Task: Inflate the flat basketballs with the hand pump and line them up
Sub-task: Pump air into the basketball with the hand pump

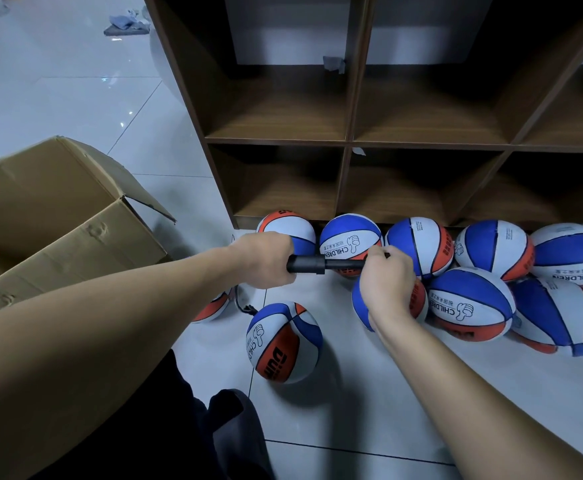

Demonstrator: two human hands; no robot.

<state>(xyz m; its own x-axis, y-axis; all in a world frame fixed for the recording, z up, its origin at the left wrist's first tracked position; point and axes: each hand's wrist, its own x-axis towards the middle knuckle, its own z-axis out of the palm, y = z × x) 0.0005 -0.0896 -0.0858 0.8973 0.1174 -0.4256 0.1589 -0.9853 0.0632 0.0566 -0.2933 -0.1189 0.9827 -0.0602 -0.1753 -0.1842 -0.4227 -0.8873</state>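
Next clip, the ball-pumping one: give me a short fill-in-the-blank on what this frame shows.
1. Both hands hold the black ____ level above the floor.
2. The left hand grips the barrel; the right hand grips the ____ end.
3. The cardboard box at the left stands ____.
4. The basketballs lie on the floor before the wooden ____.

Missing words: pump; handle; open; shelf

My left hand [266, 259] and right hand [385, 285] are bare, with no gloves, rings or watch on them. Both my forearms are uncovered all the way up to the edge of view, no sleeves showing. Below them, my lap is in dark, almost black trousers [179, 427], loosely creased at the knee.
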